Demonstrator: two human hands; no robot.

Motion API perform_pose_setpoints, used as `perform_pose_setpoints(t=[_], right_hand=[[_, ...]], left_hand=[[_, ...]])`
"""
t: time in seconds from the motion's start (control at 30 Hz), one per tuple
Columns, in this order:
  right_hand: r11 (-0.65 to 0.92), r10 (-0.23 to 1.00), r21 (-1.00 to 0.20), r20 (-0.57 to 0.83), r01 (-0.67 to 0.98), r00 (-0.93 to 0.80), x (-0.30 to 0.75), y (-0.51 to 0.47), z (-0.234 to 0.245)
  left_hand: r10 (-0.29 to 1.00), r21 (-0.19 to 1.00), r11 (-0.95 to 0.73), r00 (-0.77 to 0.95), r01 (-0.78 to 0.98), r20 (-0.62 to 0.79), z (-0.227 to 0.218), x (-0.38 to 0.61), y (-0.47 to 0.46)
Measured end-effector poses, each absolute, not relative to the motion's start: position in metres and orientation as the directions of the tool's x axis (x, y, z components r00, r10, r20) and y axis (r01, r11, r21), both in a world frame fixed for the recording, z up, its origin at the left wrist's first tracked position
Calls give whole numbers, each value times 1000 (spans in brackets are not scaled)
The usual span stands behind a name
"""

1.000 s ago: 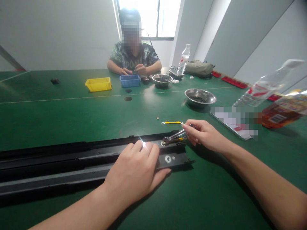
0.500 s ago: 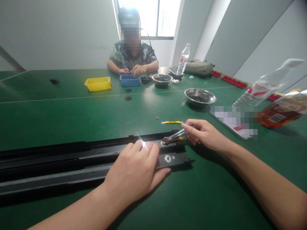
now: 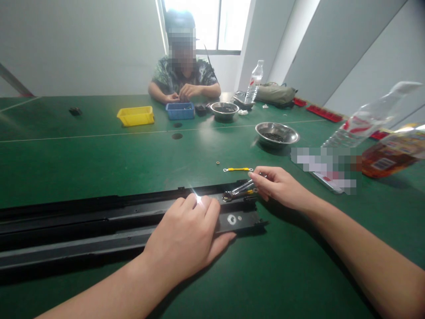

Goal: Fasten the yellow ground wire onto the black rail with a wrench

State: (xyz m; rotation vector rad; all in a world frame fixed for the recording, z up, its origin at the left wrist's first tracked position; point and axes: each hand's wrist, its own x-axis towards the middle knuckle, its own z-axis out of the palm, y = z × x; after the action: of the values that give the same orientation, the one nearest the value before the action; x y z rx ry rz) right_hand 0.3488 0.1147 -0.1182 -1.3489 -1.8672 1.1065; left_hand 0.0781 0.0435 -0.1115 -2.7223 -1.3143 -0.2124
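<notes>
A long black metal rail (image 3: 133, 238) lies across the table from the left edge. Near its right end, my left hand (image 3: 186, 235) grips it from above, with the thumb along the near side. My right hand (image 3: 277, 186) pinches the handle of a shiny wrench (image 3: 242, 188). The wrench's ring end sits on the rail, just right of my left fingers, and hides what lies under it. Part of a yellow wire (image 3: 251, 192) shows below the wrench. Beyond the rail lie a yellow wire with ring terminals (image 3: 239, 169) and a small nut (image 3: 218, 162).
Metal bowls hold small dark parts: one at mid-right (image 3: 277, 135), another farther back. A yellow bin (image 3: 136, 116) and a blue bin (image 3: 179, 111) stand near a seated person (image 3: 184, 79). Tilted bottles (image 3: 372, 115) and a flat, blurred-out item (image 3: 327, 170) are at right.
My right hand has shifted slightly left with the wrench handle, whose ring end stays in place. My left hand keeps its hold. Across the table, the person's hands have moved a little.
</notes>
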Motion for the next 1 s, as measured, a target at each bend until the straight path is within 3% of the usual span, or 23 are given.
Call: perform_pose_setpoints(t=[0.6,1.0], right_hand=[[84,944,-863,-92,499,-317,354,116,-114],[105,951,-880,-47,463,-306,350,118,-120]], left_hand=[[766,-33,-622,617,782,181,-112,76,42],[764,-40,-624,620,781,178,-113,78,44]])
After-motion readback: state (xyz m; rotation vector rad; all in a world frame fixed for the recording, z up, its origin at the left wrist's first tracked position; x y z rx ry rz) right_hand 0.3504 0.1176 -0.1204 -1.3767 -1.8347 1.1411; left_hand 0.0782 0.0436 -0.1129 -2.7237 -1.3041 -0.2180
